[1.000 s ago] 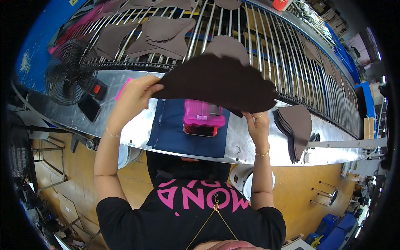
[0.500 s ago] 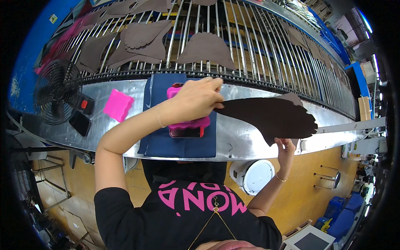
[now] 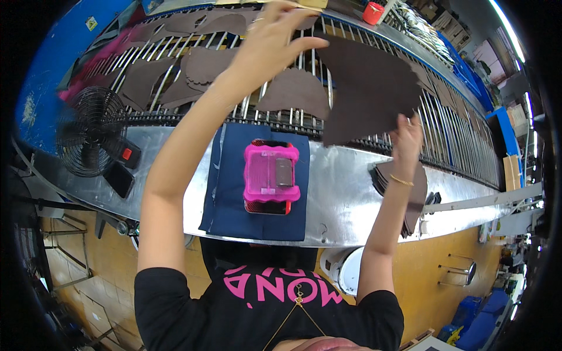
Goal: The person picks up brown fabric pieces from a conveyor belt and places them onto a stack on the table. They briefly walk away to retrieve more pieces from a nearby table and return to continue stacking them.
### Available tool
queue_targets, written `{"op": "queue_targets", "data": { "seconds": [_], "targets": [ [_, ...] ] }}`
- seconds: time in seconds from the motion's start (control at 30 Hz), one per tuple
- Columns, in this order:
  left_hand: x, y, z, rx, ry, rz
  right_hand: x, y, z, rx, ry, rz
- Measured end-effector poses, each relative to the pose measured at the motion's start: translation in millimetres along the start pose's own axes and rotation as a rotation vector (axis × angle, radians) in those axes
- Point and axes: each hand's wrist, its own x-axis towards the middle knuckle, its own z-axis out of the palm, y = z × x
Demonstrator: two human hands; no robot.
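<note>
A dark brown flat cut piece (image 3: 369, 88), like leather or fabric, spans the space between my hands over the metal rollers. Pinched at its lower right edge is my right hand (image 3: 407, 140), slightly blurred. My left hand (image 3: 272, 38) reaches to the far side with thumb and fingers spread wide; the thumb tip meets the piece's upper left corner. A stack of similar brown pieces (image 3: 418, 190) lies on the metal ledge, partly behind my right forearm. Nearer me, a pink scallop-edged frame (image 3: 250, 175) sits on a red and black base on folded navy cloth (image 3: 228, 216).
Other brown pieces (image 3: 295, 93) lie spread along the roller conveyor (image 3: 351, 64). On the ledge's left stand a black fan (image 3: 91, 131) and a dark phone-like slab (image 3: 119, 180). A red container (image 3: 373, 13) is at the far side. Below the ledge is a white-lidded bucket (image 3: 351, 272).
Both hands have moved away from me, carrying the brown piece from above the ledge out over the rollers. My left hand has gone from closed to spread. The stack and pink frame are uncovered.
</note>
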Motion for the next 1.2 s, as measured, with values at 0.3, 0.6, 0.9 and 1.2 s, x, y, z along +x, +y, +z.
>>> {"op": "queue_targets", "data": {
  "seconds": [0.3,0.6,0.9,1.2],
  "targets": [
    [-162.8,-41.8,-154.1,-0.211,-0.095,-0.778,58.0,180.2,153.9,0.350,-0.125,0.449],
    [-219.8,-37.4,-172.4,-0.266,-0.014,-1.132,60.9,203.6,121.1,0.205,0.020,0.295],
    [-217.0,-27.9,-130.0,-0.502,-0.219,-1.019,-95.7,80.2,-141.0,-1.427,0.795,0.257],
    [-183.0,2.0,-94.1,-0.576,-0.337,-0.897,-149.1,66.4,-214.2,-1.600,0.848,0.614]
  ]
}}
